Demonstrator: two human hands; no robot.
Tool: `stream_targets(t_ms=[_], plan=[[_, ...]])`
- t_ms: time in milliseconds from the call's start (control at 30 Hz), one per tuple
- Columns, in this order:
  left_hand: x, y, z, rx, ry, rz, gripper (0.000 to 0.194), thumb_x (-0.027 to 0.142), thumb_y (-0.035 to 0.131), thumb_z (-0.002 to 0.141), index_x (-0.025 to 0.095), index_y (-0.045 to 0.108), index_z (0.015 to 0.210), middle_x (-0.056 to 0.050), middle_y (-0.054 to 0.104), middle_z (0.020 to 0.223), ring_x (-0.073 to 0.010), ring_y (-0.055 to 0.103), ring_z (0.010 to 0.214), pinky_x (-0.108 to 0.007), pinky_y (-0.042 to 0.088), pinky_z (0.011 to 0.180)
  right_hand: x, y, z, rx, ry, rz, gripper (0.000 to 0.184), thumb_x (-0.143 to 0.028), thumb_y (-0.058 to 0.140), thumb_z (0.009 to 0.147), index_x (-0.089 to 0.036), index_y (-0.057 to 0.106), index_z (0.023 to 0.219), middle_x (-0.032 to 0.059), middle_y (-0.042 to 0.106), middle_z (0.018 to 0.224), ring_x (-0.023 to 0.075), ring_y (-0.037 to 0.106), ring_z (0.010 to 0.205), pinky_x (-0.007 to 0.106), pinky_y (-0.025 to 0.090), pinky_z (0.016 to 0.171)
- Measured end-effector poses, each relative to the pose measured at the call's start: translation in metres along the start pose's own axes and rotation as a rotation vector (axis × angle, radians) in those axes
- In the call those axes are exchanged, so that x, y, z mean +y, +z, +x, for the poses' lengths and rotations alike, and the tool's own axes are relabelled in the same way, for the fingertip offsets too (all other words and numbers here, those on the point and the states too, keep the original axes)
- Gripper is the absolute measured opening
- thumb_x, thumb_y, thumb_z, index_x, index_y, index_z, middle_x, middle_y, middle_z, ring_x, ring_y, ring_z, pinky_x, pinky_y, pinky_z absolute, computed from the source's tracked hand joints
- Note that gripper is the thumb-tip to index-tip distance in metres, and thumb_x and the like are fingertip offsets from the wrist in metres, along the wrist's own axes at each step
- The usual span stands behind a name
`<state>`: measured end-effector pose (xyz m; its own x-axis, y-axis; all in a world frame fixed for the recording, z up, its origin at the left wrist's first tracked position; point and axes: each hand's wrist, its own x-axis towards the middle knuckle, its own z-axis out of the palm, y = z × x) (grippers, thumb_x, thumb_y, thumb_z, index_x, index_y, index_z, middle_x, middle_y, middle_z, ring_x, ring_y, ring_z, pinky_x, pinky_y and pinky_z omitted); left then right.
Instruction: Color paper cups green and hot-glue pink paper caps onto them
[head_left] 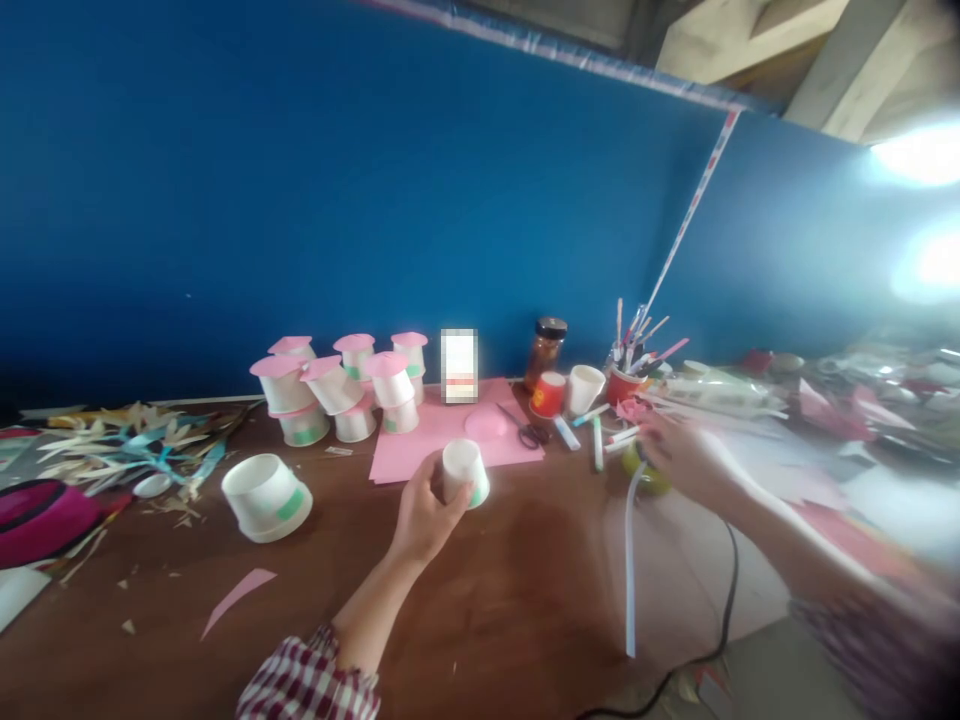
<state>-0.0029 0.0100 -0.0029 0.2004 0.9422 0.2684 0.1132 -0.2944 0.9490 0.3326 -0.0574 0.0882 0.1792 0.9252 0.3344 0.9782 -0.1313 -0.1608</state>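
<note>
My left hand (427,505) is closed around a small white paper cup (463,465) with a green patch low on its side, above the brown tabletop. My right hand (667,450), smeared by motion, reaches to a yellow-green object (646,472); whether its fingers grip it cannot be made out. From that object a long pale strip (631,570) runs toward the front edge. Beyond the left hand, a pink paper disc (486,421) and scissors (531,432) lie on pink sheets (420,435). A larger white paper cup (266,497) stands upside down or upright, hard to tell, at left.
Stacked white cups with pink paper tops (337,385) stand along the blue wall. Red cup (547,394), white cup (586,388), dark jar (549,345), markers (598,445) and a holder of sticks (626,383) are at right. A black cable (731,590) crosses the front right.
</note>
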Motion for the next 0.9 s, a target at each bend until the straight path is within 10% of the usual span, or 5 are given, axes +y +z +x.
stream_targets(t_ms=[200,433,900], plan=[[-0.003,0.001,0.002,0.036,0.013,0.033,0.048,0.035,0.066,0.070,0.018,0.053,0.113,-0.008,0.064,0.105,-0.0210,0.062,0.094,-0.034,0.049,0.082,-0.114,0.063,0.064,-0.223,-0.067,0.312,0.022,-0.026,0.054,0.082,-0.018,0.061,0.100,0.0074,0.068,0.096,0.0201,0.062,0.088,0.025,0.041,0.072],[-0.009,0.002,0.003,0.021,-0.008,0.102,0.050,0.035,0.066,0.069,0.019,0.053,0.114,-0.008,0.062,0.109,-0.0221,0.059,0.099,-0.035,0.046,0.086,-0.140,0.129,0.107,-0.265,0.124,0.437,0.025,-0.036,0.063,0.076,-0.013,0.061,0.085,0.0104,0.067,0.080,0.0199,0.062,0.070,0.024,0.040,0.056],[-0.012,0.003,0.003,0.022,0.029,0.150,0.048,0.032,0.067,0.068,0.019,0.053,0.113,-0.008,0.061,0.107,-0.0214,0.059,0.095,-0.036,0.047,0.084,-0.138,0.105,0.092,-0.373,0.399,1.208,0.017,-0.029,0.066,0.075,-0.018,0.053,0.074,-0.0057,0.048,0.045,0.0084,0.046,0.036,0.018,0.032,0.034]])
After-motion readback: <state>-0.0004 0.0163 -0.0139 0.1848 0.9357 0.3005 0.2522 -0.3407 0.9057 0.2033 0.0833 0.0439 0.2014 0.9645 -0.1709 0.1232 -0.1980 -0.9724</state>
